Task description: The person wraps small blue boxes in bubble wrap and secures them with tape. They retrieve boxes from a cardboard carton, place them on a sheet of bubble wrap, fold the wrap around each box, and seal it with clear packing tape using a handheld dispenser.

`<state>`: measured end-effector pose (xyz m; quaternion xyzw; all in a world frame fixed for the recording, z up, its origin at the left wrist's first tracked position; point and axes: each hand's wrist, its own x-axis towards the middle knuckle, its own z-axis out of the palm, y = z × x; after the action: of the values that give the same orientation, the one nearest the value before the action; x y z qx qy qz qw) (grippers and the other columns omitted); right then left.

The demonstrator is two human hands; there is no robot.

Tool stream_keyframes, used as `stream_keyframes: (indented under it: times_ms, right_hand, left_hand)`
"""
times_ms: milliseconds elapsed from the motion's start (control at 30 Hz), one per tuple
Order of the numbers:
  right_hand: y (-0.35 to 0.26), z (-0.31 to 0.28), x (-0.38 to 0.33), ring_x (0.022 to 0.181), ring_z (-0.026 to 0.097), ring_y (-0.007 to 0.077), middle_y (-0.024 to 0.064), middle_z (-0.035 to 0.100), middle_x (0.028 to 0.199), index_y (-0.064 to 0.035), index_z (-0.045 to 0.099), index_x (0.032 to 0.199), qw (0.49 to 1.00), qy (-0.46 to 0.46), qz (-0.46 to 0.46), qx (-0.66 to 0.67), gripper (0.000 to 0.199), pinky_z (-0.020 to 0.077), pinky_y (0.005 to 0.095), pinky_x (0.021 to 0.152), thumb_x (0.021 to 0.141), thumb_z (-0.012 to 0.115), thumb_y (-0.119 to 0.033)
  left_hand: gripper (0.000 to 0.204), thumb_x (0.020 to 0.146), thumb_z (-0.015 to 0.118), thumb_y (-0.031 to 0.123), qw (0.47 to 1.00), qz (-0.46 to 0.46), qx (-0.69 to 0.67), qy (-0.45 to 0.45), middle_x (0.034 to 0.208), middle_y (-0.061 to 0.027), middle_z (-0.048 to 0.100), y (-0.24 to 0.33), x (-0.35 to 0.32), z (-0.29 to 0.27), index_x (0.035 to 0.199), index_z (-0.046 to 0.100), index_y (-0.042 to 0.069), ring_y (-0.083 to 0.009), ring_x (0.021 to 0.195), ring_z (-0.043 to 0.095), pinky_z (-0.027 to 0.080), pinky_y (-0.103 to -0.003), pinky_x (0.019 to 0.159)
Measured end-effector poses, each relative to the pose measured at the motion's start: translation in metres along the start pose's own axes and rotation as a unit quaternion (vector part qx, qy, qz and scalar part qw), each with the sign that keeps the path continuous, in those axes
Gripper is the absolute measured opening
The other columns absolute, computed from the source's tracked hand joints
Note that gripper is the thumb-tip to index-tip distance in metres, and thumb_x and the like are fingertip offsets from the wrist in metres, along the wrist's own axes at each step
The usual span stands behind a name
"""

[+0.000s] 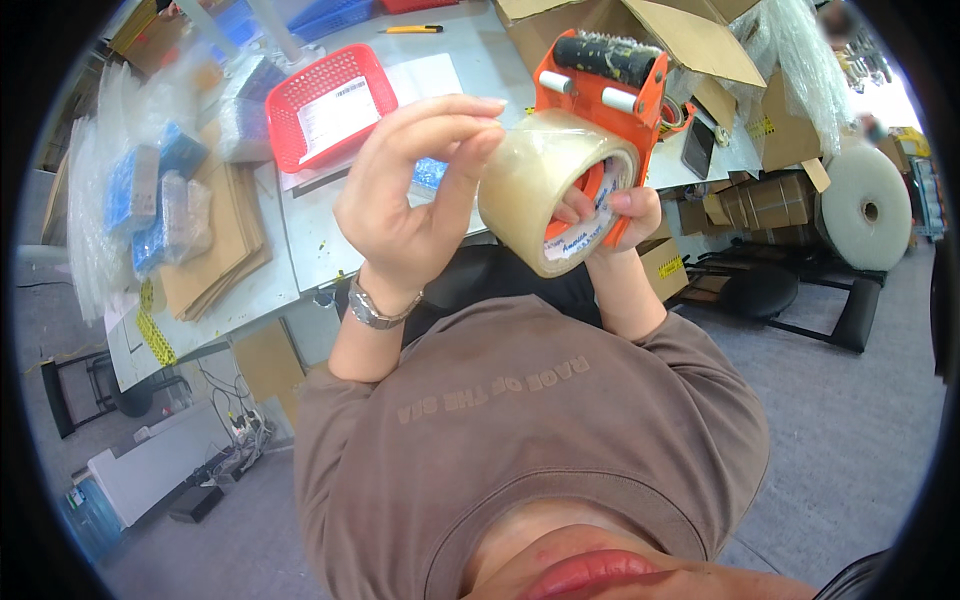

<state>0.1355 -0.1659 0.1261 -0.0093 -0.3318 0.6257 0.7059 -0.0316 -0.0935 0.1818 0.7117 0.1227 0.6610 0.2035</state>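
My right hand (633,216) grips an orange tape dispenser (650,125) loaded with a wide roll of clear packing tape (520,200). The thumb lies at the roll's inner rim, and fingers show through its core. On top of the dispenser are a dark roller and a toothed metal edge. My left hand (410,180), with a metal watch on the wrist, is raised at the roll's left side. Its thumb and fingertips come together in a pinch beside the roll's upper edge. Whether tape film lies between them is too fine to see.
On the table (315,225) are a red basket (283,130) holding a printed sheet, a yellow cutter (410,29), and a phone (698,150). Flat brown cardboard (225,240) and blue-and-white packs (135,190) lie left. An open carton (690,40) stands back right, above a bubble-wrap roll (850,215).
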Motion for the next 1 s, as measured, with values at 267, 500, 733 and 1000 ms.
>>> stream_keyframes:
  times_ms: [267, 500, 733, 1000]
  right_hand:
    - [0.0, 0.003, 0.002, 0.059, 0.047, 0.0122, 0.0145, 0.056, 0.101, 0.0047, 0.044, 0.129, 0.998, -0.017, 0.029, 0.05, 0.065, 0.0428, 0.0263, 0.057, 0.068, 0.052, -0.018]
    - [0.002, -0.003, 0.005, 0.062, 0.048, 0.012, 0.0128, 0.054, 0.106, 0.0024, 0.043, 0.133, 0.994, -0.034, 0.067, 0.082, 0.068, 0.0433, 0.0258, 0.06, 0.067, 0.05, -0.014]
    - [0.021, 0.002, -0.016, 0.064, 0.044, 0.0124, 0.009, 0.05, 0.096, 0.0059, 0.045, 0.121, 0.974, 0.055, 0.141, 0.167, 0.058, 0.0416, 0.0261, 0.061, 0.066, 0.05, -0.012]
    - [0.023, -0.01, -0.027, 0.065, 0.045, 0.012, 0.0081, 0.053, 0.087, 0.0063, 0.052, 0.108, 0.958, 0.053, 0.203, 0.194, 0.044, 0.0432, 0.0268, 0.064, 0.069, 0.046, -0.013]
  left_hand:
    - [0.007, 0.085, 0.068, 0.0, 0.988, -0.096, -0.111, -0.051, 0.094, -0.011, 0.072, -0.001, 0.013, -0.006, 0.091, 0.065, -0.003, -0.0108, 0.061, 0.067, 0.052, -0.02, 0.054]
    - [0.006, 0.091, 0.061, 0.0, 0.982, -0.134, -0.045, -0.122, 0.088, -0.0119, 0.07, 0.0, 0.026, -0.013, 0.094, 0.061, -0.005, -0.0117, 0.078, 0.067, 0.054, -0.022, 0.057]
    - [0.01, 0.091, 0.063, 0.009, 0.933, -0.196, -0.103, -0.284, 0.078, -0.0059, 0.069, -0.022, 0.052, -0.035, 0.092, 0.062, -0.001, -0.0117, 0.075, 0.066, 0.051, -0.026, 0.07]
    - [0.017, 0.094, 0.056, 0.004, 0.87, -0.253, -0.212, -0.365, 0.084, -0.0083, 0.067, -0.035, 0.046, -0.052, 0.11, 0.052, 0.0, -0.0152, 0.08, 0.066, 0.052, -0.027, 0.072]
